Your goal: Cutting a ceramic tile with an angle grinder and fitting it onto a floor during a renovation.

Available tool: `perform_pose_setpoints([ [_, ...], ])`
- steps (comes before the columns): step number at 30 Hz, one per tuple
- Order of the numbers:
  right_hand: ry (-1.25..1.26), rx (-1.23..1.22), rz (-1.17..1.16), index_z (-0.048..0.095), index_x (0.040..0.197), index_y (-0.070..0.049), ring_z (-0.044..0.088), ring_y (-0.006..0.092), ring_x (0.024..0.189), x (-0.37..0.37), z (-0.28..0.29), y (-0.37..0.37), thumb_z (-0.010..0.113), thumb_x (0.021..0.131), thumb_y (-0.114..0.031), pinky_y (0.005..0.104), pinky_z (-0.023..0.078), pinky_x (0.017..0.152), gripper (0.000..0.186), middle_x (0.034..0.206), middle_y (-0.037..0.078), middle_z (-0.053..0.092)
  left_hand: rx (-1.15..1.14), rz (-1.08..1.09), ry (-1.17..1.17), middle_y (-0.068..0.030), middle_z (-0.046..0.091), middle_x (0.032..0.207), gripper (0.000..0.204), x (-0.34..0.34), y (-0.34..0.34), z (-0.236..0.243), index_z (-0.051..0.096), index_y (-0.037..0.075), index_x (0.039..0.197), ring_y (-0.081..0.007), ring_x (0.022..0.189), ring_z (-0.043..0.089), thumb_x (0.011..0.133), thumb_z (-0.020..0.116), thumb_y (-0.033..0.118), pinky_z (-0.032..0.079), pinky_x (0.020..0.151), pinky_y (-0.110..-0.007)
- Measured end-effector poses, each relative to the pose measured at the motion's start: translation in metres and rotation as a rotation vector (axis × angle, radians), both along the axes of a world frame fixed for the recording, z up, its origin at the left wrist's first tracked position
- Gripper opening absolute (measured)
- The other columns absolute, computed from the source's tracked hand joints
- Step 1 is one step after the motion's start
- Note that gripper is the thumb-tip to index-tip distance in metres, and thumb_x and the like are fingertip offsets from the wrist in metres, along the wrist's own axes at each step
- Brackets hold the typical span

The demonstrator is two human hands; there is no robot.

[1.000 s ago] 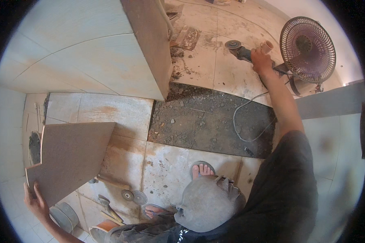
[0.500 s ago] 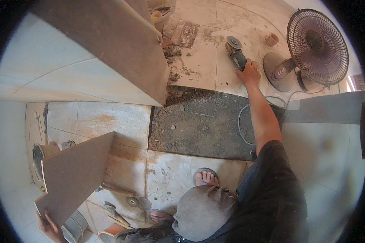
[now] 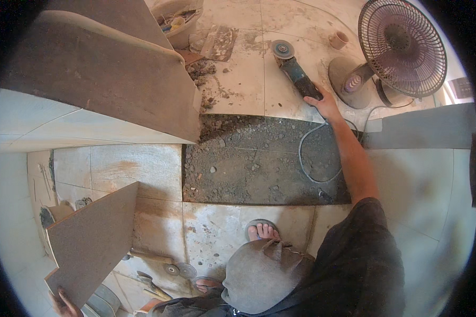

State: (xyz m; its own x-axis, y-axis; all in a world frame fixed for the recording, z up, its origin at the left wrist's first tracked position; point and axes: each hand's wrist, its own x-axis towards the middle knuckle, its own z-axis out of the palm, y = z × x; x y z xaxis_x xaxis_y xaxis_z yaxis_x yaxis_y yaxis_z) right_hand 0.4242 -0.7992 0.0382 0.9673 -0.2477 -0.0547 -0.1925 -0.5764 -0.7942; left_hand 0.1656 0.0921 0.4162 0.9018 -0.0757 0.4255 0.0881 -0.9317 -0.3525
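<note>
We take the bare dirt patch (image 3: 248,177) in the floor as our landmark. Just beyond its far edge, toward its right part, our right hand (image 3: 327,105) has its fingers wrapped around the black rear end of an angle grinder (image 3: 295,73), whose disc points away from the patch; we cannot tell whether the tool rests on the tiles or sits slightly above them. A grey cable (image 3: 301,153) loops over the right part of the patch. Well to the left of the patch and nearer us, our left hand (image 3: 66,304) grips the lower corner of a notched brown slab (image 3: 92,240), thumb against its face, and the slab stands tilted. Beyond the patch, to its right, we see a fan (image 3: 399,39) and a small cup (image 3: 338,40); beyond it to the left, a tub of odds and ends (image 3: 193,34). On the near side of the patch lie two loose discs (image 3: 186,270) beside a wooden handle (image 3: 150,257), and our sandalled foot (image 3: 263,232) stands close to its near edge.
</note>
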Motion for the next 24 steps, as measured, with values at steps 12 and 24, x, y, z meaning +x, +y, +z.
perform_pose_setpoints([
  [12, 0.046, -0.454, -0.210, 0.045, 0.150, -0.004, 0.061, 0.0435, 0.114, 0.025, -0.003, 0.038, 0.064, 0.094, -0.045, 0.0479, 0.047, 0.099, 0.071, 0.120, 0.029, 0.063, -0.552, 0.139, 0.137, -0.0149, 0.068, 0.110, 0.037, -0.006, 0.058, 0.000, 0.058, -0.007, 0.127, -0.0191, 0.100, 0.061, 0.107, 0.054, 0.024, 0.049, 0.086, -0.031],
  [24, 0.460, -0.677, 0.214, 0.049, 0.137, -0.007, 0.060, 0.0410, 0.118, -0.156, 0.032, 0.140, 0.065, 0.093, -0.037, 0.0516, 0.052, 0.096, 0.056, 0.130, 0.022, 0.056, -0.546, 0.077, 0.091, -0.0156, 0.070, 0.108, 0.033, 0.012, 0.054, -0.014, 0.059, -0.008, 0.126, -0.0192, 0.096, 0.063, 0.108, 0.053, 0.020, 0.051, 0.087, -0.031],
])
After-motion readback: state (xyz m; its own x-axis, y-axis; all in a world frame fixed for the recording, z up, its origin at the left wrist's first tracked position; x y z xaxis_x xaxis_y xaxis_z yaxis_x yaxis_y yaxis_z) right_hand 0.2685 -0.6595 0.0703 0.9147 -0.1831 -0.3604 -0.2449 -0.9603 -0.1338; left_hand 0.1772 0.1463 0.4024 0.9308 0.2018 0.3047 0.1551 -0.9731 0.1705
